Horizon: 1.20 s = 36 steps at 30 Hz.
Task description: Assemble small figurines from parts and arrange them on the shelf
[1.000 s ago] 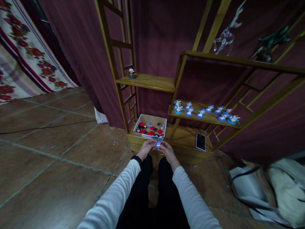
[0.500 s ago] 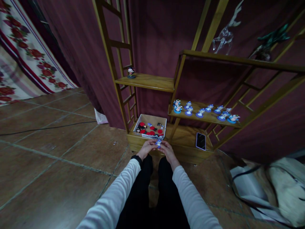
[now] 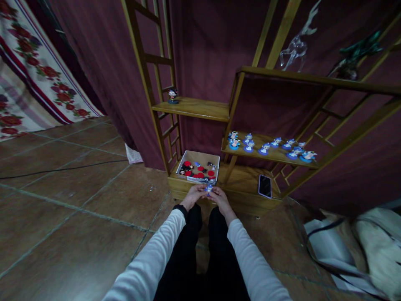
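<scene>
Brown floor tiles [image 3: 94, 234] spread across the foreground. The left hand [image 3: 194, 196] and right hand [image 3: 222, 199] together pinch a small purple-and-white figurine [image 3: 209, 189], its finer details too small to tell, near an open box [image 3: 203, 156] of red discs [image 3: 201, 169]. Beyond, other figurines [image 3: 264, 148] stand on a shelf [image 3: 278, 153] before a maroon curtain [image 3: 203, 50].

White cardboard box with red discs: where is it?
In the head view, the white cardboard box sits near the middle, on the left end of the lowest brown wooden shelf, just beyond the small purple-and-white figurine in the person's fingers.
</scene>
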Available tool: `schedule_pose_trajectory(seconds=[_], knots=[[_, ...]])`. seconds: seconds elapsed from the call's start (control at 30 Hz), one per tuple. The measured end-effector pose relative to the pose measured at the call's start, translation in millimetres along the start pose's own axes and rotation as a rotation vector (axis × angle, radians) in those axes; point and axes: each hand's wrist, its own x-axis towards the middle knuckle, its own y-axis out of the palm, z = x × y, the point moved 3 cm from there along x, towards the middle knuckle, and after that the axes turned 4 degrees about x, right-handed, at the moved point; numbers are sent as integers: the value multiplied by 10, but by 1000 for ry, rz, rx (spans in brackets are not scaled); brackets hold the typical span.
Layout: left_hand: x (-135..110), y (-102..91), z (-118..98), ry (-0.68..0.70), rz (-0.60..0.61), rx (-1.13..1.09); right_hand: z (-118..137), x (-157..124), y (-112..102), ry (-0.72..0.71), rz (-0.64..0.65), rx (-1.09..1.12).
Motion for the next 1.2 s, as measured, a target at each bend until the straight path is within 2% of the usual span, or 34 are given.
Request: schedule_pose_trajectory(seconds=[0.2, 0.67, 0.93, 1.2], knots=[[31, -1, 35, 15, -23, 23, -7, 6, 20, -9, -48, -52], [27, -4, 42, 34, 0, 43, -5, -21, 76, -17, -37, -59], [-18, 31, -1, 60, -66, 54, -97, 42, 63, -45, -92, -104], [-33, 35, -29, 35, -75, 23, -97, 51, 36, -38, -57, -86]])
